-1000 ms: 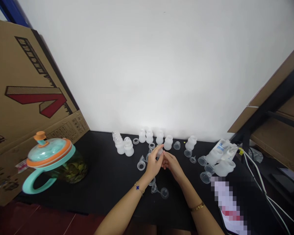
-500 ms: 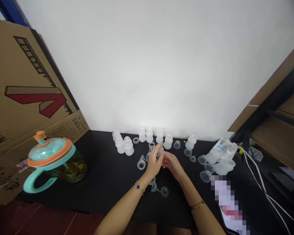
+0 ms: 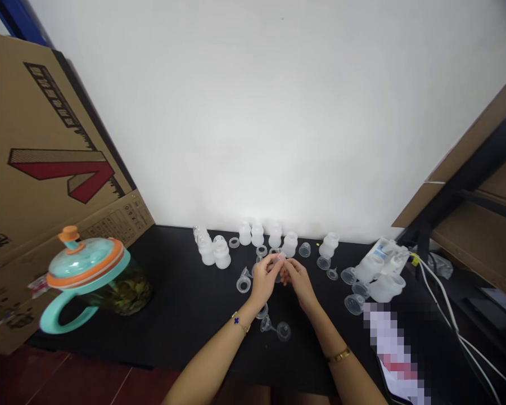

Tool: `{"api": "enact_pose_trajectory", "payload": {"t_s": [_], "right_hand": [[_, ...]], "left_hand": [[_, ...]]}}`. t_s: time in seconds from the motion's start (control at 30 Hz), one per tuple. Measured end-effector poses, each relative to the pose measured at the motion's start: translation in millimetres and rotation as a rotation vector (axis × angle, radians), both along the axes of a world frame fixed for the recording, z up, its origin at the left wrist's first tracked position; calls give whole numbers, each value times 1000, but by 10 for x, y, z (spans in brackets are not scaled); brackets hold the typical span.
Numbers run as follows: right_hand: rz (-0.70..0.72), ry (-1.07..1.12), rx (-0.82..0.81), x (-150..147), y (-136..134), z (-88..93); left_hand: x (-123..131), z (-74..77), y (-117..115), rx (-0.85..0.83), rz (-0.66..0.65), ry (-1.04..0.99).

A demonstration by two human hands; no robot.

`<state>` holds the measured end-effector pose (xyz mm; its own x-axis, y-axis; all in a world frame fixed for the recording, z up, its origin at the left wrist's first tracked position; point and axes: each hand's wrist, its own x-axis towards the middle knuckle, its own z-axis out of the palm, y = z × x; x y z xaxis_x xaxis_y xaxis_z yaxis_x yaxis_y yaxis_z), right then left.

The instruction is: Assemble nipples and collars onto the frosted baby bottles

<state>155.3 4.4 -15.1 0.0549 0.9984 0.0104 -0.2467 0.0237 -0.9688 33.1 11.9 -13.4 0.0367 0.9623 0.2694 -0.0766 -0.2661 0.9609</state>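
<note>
The left hand [image 3: 263,278] and the right hand [image 3: 297,281] are close together, fingertips almost meeting. Both pinch one small, see-through plastic piece [image 3: 280,257], which sits up between the fingertips. Fingers hide some of it, so I can't tell its whole shape.

The hands are over a flat black table [image 3: 185,320]. Just past them stands a white, wavy plastic bottle [image 3: 290,245] with no cap. A clear, dome-shaped plastic cap [image 3: 305,250] is beside that bottle, a bit to the right. A pale, round plastic ring [image 3: 261,251] is just past the left hand.

Near the left hand, on its left side, lies a clear plastic ring with a small funnel next to it [image 3: 243,283]. Closer to the person than the hands is a flat, clear, round plastic piece [image 3: 284,331].

Far to the right of the hands is a clear, round plastic cup [image 3: 354,304]. Far to the left is a big see-through jug with a teal and orange lid [image 3: 84,260] and green leaves inside.
</note>
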Motion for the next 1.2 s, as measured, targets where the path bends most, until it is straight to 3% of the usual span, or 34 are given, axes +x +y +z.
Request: {"api": "enact_pose_trajectory", "payload": {"t_s": [0.43, 0.87, 1.03, 1.2], "right_hand": [[-6, -49, 32, -13, 17, -45], [196, 191, -179, -22, 22, -50], [207, 185, -164, -27, 8, -30], [208, 138, -111, -43, -20, -6]], "left_hand": [[-4, -29, 46, -40, -21, -89], [-1, -76, 65, 114, 28, -132], [-4, -53, 53, 72, 21, -201], [-22, -31, 61, 24, 65, -131]]}}
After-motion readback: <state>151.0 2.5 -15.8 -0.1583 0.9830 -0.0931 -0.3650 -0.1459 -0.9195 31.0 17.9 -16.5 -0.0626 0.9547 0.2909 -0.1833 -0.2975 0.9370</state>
